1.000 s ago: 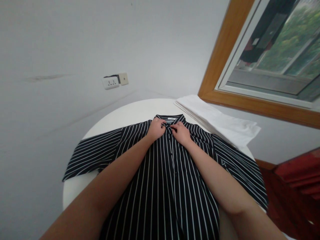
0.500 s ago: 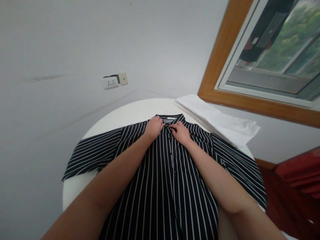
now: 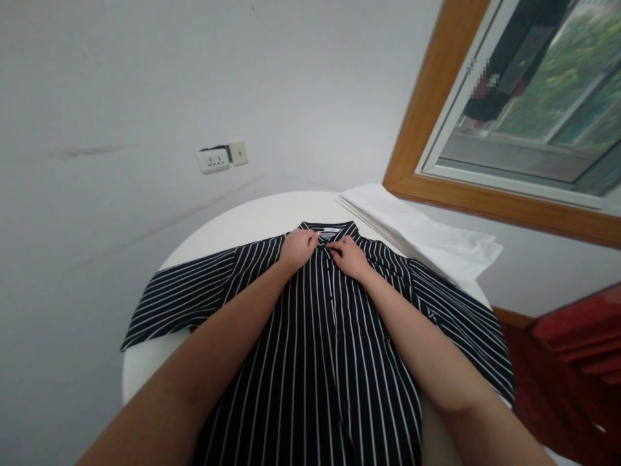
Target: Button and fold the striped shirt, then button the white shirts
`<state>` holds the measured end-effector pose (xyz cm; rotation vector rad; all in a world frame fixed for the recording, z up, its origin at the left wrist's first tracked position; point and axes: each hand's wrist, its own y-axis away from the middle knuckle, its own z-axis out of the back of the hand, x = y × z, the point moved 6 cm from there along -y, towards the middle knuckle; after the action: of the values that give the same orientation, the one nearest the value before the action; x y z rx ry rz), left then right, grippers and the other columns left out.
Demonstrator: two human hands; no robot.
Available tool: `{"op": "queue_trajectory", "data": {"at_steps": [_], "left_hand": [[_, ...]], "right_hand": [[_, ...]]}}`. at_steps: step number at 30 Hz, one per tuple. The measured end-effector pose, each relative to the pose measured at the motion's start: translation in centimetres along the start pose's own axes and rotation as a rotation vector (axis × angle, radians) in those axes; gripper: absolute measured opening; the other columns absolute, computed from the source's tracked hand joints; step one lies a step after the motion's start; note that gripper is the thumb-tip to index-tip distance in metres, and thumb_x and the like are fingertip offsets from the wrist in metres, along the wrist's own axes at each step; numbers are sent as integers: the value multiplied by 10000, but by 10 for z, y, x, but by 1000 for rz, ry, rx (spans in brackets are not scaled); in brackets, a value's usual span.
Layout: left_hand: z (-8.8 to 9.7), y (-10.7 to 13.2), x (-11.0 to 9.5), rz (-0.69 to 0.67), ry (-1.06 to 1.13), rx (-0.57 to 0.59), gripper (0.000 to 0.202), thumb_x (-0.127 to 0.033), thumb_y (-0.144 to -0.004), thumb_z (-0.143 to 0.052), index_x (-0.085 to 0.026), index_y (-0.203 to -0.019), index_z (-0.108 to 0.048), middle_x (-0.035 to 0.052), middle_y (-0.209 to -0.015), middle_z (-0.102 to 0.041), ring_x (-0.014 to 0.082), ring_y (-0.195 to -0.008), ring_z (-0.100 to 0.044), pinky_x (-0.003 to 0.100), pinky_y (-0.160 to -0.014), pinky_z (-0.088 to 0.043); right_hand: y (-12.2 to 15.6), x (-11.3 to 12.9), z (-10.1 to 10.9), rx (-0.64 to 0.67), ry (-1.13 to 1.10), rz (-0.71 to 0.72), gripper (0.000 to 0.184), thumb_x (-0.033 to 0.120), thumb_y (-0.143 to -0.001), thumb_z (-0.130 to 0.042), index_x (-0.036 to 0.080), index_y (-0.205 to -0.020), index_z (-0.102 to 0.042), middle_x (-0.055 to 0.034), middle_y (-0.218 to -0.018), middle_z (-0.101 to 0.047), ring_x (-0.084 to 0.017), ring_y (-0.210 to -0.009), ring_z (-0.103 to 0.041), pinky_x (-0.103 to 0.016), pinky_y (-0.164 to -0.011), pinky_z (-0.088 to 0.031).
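Observation:
A black shirt with white stripes (image 3: 310,362) lies front side up on a round white table (image 3: 262,210), sleeves spread to both sides and collar toward the wall. Just below the collar, my left hand (image 3: 298,249) is closed on the left edge of the neck opening. My right hand (image 3: 350,257) pinches the front placket on the other side, its fingertips close to the left ones. Small dark buttons run down the placket below my hands. Whatever sits between the fingertips is too small to make out.
Folded white cloth (image 3: 417,230) lies at the table's back right, beside the shirt's right sleeve. Behind the table is a wall with a power socket (image 3: 213,160). A wood-framed window (image 3: 485,194) is at the right, above a red cloth (image 3: 582,336) near the floor.
My left fingers have shifted slightly at the neck opening, with the thumb raised a little. The right hand and the shirt stay almost where they were.

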<state>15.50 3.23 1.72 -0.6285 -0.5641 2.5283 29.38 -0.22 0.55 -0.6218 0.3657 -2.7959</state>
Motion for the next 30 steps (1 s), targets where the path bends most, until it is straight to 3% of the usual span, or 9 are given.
{"op": "queue_trajectory", "data": {"at_steps": [5,8,10,12,15,18,24,30], "left_hand": [[11,-4,-7,61,-54,-3,340,-335,-908,-373,-190,-750,-637,66,-742,-660,204,-741,-579,305,-725,-426],[11,-2,-21,15,-26,150,224,-254,-851,-450,-188,-759,-643,57,-760,-659,203,-752,-583,301,-713,-434],[4,8,-31,-23,45,277,183,-194,-817,-465,-186,-770,-641,49,-778,-654,193,-763,-584,296,-724,-445],[-3,24,-40,-48,102,330,174,-153,-800,-459,-178,-799,-631,50,-797,-641,187,-778,-579,299,-752,-454],[-7,47,-44,-37,95,208,193,-120,-809,-423,-155,-878,-600,77,-868,-603,200,-845,-561,331,-814,-453],[-6,62,-46,-44,61,105,213,-113,-832,-384,-145,-932,-569,95,-919,-562,212,-897,-532,359,-859,-438],[3,64,-51,-70,48,146,126,-218,-864,-443,-164,-889,-555,68,-897,-535,204,-886,-520,351,-838,-438],[5,64,-50,-46,-90,147,128,-293,-869,-479,-186,-885,-548,54,-902,-537,204,-860,-528,337,-791,-421]], "right_hand": [[-4,-7,7,117,-246,-1,313,124,-828,-516,191,-1094,-668,-35,-938,-661,-126,-816,-600,-275,-838,-453],[7,-1,18,151,-231,58,274,115,-807,-537,188,-1025,-686,-27,-899,-673,-129,-813,-598,-258,-808,-447],[18,6,25,116,-133,86,202,155,-805,-565,182,-955,-697,-42,-894,-659,-145,-830,-583,-263,-802,-434],[30,13,28,71,-61,79,163,232,-828,-566,172,-923,-684,-51,-857,-638,-160,-836,-568,-272,-792,-424],[44,19,24,23,-44,13,234,338,-839,-566,159,-977,-627,-49,-836,-604,-161,-794,-557,-264,-738,-422],[52,22,17,-16,-4,-40,259,339,-811,-593,159,-998,-589,-56,-892,-580,-158,-779,-553,-257,-709,-417],[52,20,17,-25,42,-52,124,245,-795,-559,169,-846,-642,-55,-862,-572,-149,-756,-549,-248,-707,-407],[45,8,26,-69,-299,-45,121,150,-723,-541,160,-706,-660,-12,-701,-623,-129,-706,-567,-239,-703,-420]]}}
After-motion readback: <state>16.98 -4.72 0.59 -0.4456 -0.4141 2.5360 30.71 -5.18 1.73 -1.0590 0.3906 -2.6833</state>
